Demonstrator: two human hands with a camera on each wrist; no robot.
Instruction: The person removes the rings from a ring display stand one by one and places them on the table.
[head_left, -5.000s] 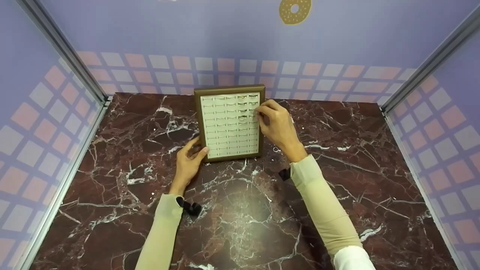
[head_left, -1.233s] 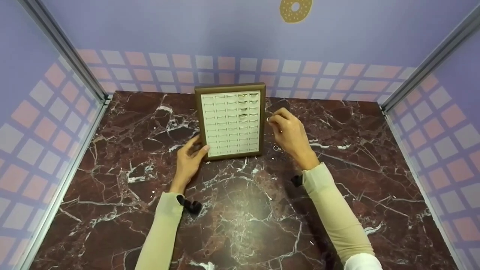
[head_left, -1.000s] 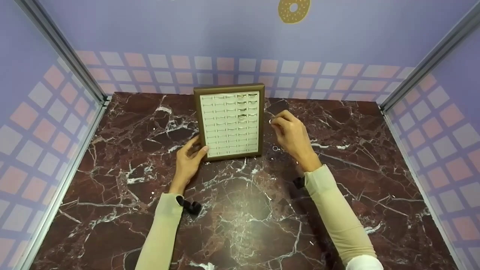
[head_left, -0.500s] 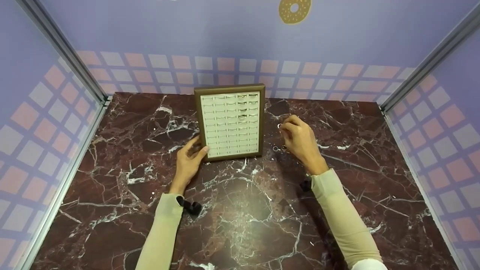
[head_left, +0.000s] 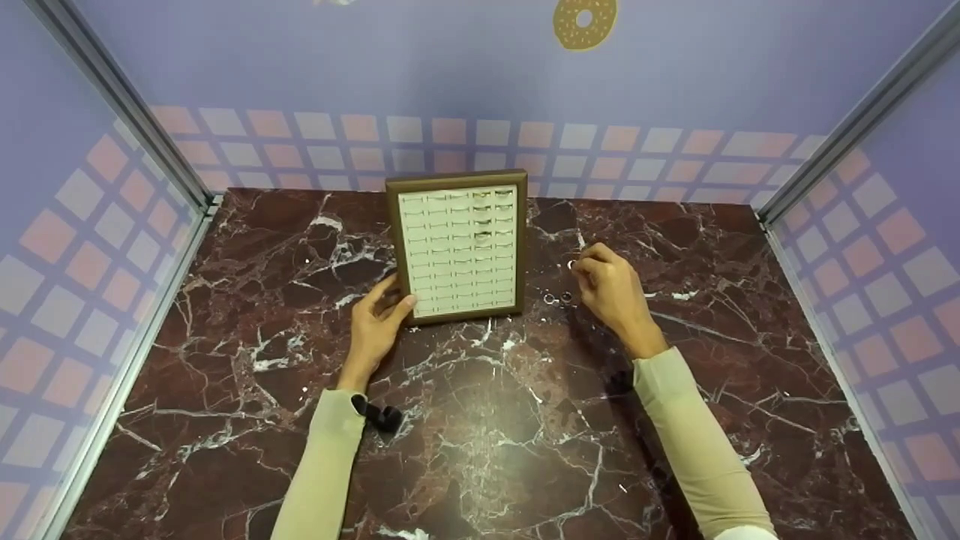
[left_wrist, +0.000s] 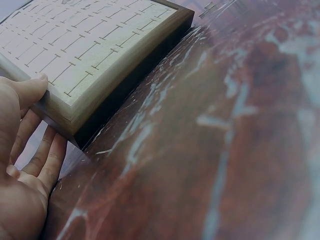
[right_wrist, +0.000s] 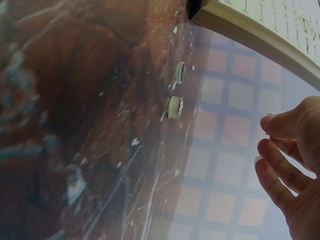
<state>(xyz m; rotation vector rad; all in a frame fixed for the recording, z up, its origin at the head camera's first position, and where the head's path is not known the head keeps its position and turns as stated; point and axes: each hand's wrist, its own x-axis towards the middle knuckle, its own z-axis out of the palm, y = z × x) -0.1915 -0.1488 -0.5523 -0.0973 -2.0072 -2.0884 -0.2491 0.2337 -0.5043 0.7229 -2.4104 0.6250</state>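
Observation:
A brown-framed ring display board (head_left: 442, 281) with a white slotted pad leans upright near the back wall. Several rings (head_left: 483, 222) sit in its upper right slots. My left hand (head_left: 377, 321) holds the board's lower left corner, thumb on the front and fingers behind, as the left wrist view also shows. To the right of the board, my right hand (head_left: 613, 294) pinches a small ring (head_left: 571, 265) between thumb and fingertips, apart from the board. Just below that hand, a silver ring (head_left: 550, 298) and a darker ring (head_left: 567, 297) lie on the table.
The dark red marbled table (head_left: 465, 450) carries small white specks. A purple back wall (head_left: 300, 60) with pink and white squares stands close behind the board. Metal-edged side walls (head_left: 120, 97) flank the table.
Five seconds ago my right hand was at the board's right column. It has moved right and down toward the table, the ring at its fingertips, uncovering the darker ring. My left hand stays put.

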